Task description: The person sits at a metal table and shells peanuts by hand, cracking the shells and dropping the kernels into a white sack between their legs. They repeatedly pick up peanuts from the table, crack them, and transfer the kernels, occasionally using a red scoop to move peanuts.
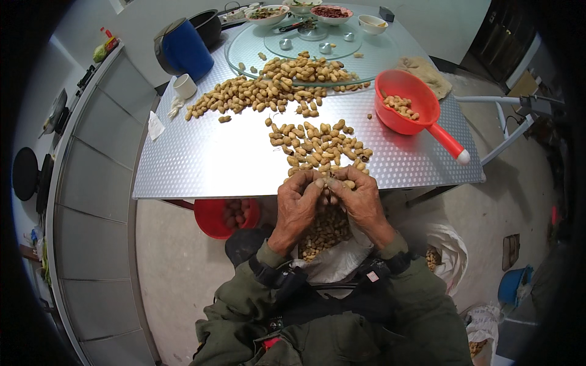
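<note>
At the front edge of the table my left hand (297, 202) and my right hand (366, 204) meet, thumbs and fingertips pinched together. Between them is a peanut (328, 183), mostly covered by the fingers. Another unshelled peanut (349, 184) shows against my right fingers. Just beyond my hands lies a loose spread of unshelled peanuts (314, 145). Under my wrists, a white sack (342, 262) in my lap is open, with many peanuts inside. Farther back, a larger heap of peanuts (250, 93) reaches onto the glass turntable (238, 52).
A red ladle (408, 125) with peanuts stands at the right, beside a tan cloth (427, 74). Back left are a blue container (183, 49) and a white cup (184, 86). Food bowls (268, 17) stand far back. Below the table sits a red basin (210, 222); another sack (455, 250) is right.
</note>
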A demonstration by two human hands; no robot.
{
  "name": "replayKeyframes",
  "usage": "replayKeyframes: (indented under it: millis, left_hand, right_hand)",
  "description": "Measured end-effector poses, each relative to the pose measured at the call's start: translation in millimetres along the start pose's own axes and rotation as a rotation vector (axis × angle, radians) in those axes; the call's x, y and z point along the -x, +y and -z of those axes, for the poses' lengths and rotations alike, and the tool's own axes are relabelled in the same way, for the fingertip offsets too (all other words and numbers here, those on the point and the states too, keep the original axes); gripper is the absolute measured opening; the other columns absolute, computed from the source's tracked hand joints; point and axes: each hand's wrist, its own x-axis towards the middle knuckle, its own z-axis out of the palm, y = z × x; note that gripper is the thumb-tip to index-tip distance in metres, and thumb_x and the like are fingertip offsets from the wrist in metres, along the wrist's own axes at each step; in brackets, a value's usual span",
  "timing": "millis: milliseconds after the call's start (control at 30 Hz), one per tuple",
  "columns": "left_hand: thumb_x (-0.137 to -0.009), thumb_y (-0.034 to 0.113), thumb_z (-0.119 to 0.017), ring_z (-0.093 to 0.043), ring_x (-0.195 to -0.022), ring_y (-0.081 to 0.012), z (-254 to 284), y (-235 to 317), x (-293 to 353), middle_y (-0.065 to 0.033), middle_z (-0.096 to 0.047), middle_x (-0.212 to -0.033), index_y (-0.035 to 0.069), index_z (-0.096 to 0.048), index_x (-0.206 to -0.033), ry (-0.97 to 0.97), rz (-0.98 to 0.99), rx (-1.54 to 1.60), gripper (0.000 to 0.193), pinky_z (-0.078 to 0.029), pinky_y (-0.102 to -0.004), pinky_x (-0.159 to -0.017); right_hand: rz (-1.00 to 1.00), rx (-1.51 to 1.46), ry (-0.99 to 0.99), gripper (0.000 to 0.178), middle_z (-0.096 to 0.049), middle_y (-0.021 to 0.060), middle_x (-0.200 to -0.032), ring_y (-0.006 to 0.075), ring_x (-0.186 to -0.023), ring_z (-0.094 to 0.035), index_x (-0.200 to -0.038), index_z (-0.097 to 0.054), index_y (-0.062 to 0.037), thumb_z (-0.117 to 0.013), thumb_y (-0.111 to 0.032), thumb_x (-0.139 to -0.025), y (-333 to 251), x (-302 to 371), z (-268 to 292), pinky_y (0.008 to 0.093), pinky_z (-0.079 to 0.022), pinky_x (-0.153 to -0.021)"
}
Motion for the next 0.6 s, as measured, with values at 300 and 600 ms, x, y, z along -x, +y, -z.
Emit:
replayKeyframes:
  millis: [300, 600]
  left_hand:
    - [-0.106, 0.019, -0.067, -0.067, -0.085, -0.0113, 12, 3, 16, -0.0061, -0.072, -0.1, -0.002, -0.069, -0.119, -0.111, -0.009, -0.127, 0.024, -0.055, -0.0276, -0.072]
    - [-0.105, 0.015, -0.065, -0.071, -0.092, -0.0179, 67, 24, -7, -0.0136, -0.076, -0.1, -0.006, -0.07, -0.123, 0.157, -0.159, -0.478, 0.028, -0.058, -0.0329, -0.081]
  right_hand:
    - [-0.144, 0.056, 0.076, 0.029, -0.066, 0.001, -0.082, 0.0066, -0.07, -0.062, -0.12, -0.071, 0.0027, -0.069, -0.022, -0.104, -26, 24, 26, 0.0217, -0.049, -0.059]
    - [0.376, 0.486, 0.451, 0.025, -0.069, 0.002, -0.084, 0.0073, -0.072, -0.06, -0.111, -0.072, 0.0037, -0.068, -0.02, -0.105, -95, -46, 116, 0.0241, -0.05, -0.065]
